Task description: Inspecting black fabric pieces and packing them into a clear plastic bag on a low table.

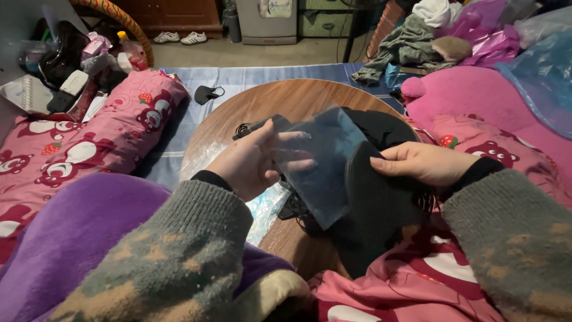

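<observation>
Clear plastic bag (pixel 326 167) pinched by its left edge in the left hand (pixel 250 164), fingers spread inside the mouth, above the round wooden table (pixel 286 98). Black cloth piece (pixel 372 203) gripped by the right hand (pixel 420 162), its edge slipped behind the bag. Nothing else discernible inside the bag.

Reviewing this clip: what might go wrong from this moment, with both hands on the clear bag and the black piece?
1. The left hand holds the clear plastic bag only at one edge; it may sag or slip as the black fabric piece goes in.
2. The right hand pinches the black fabric piece just at its top, so it could fold or snag at the bag's mouth.
3. Black cords lie under the bag on the round wooden table and may catch and get dragged.
</observation>
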